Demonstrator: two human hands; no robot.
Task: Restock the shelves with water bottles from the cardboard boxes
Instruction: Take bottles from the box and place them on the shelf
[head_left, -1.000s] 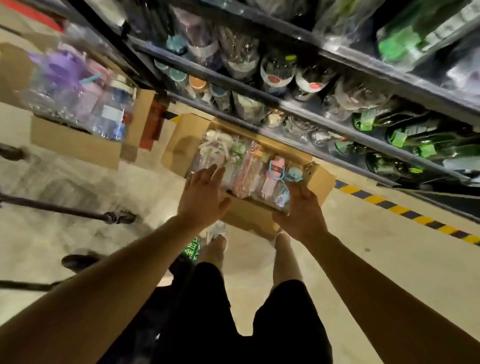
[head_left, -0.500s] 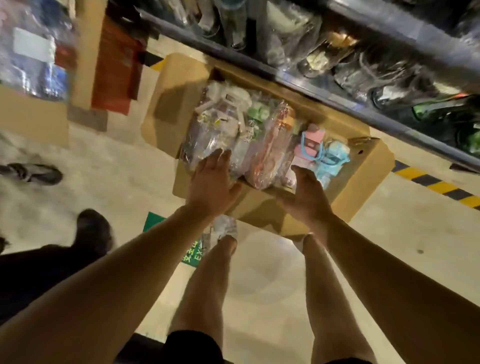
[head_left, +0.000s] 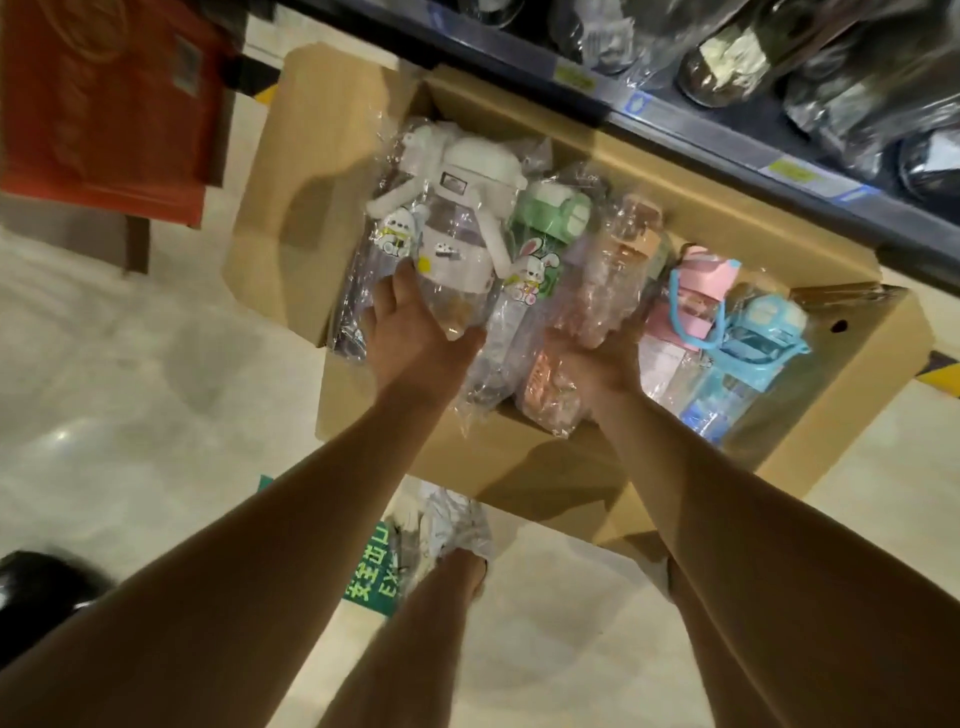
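An open cardboard box (head_left: 582, 467) sits on the floor against the shelf (head_left: 727, 140). It holds several plastic-wrapped water bottles: a white-lidded one (head_left: 457, 208), a green-lidded one (head_left: 545, 228), an orange one (head_left: 618, 270), a pink one (head_left: 691, 291) and a blue one (head_left: 748, 353). My left hand (head_left: 415, 332) grips the lower part of the white-lidded bottle, thumb round its right side. My right hand (head_left: 602, 364) holds the orange bottle from below, fingers hidden under its wrapping.
The lowest shelf carries dark wrapped bottles (head_left: 737, 57) right above the box. A red carton (head_left: 104, 104) stands at the upper left. A green floor sticker (head_left: 374, 577) and my shoe (head_left: 447, 525) lie in front of the box. A dark shoe (head_left: 36, 587) is at the left edge.
I have bent closer to the box. Both hands moved from the box's front rim onto the bottles, the left taking the white-lidded one and the right the orange one.
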